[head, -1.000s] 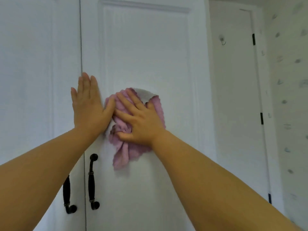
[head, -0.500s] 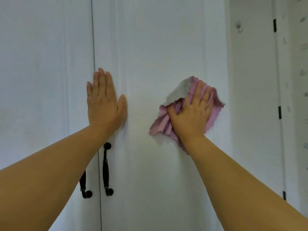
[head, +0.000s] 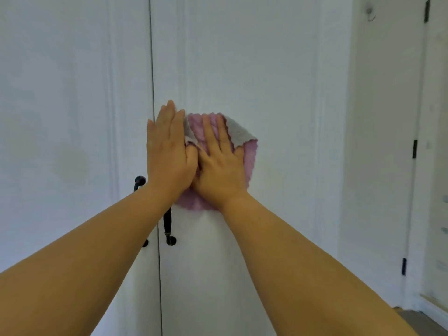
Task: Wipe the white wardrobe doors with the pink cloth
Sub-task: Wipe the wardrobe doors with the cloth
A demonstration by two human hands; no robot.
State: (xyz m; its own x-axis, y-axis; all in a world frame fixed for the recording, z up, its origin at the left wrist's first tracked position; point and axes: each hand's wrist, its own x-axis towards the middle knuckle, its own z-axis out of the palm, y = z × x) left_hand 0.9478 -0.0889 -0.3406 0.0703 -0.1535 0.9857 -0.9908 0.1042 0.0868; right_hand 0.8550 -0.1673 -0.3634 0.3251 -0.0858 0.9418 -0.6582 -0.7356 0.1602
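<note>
Two white wardrobe doors fill the view, the left door (head: 72, 117) and the right door (head: 266, 69), split by a thin vertical gap. My right hand (head: 218, 163) presses flat on the pink cloth (head: 249, 161), which has a grey folded corner, against the right door near its left edge. My left hand (head: 167, 151) lies flat with fingers together on the right door beside the gap, its thumb side touching the cloth and my right hand. Part of the cloth is hidden under both hands.
Black handles hang below my hands, the right door's handle (head: 167, 226) and the left door's handle (head: 139, 184), partly hidden by my left forearm. A white room door (head: 383, 141) with black hinges and a wall hook (head: 369, 14) stands to the right.
My right hand slid the cloth leftward across the right door, from its right side back to my left hand. My left hand stayed flat on the door.
</note>
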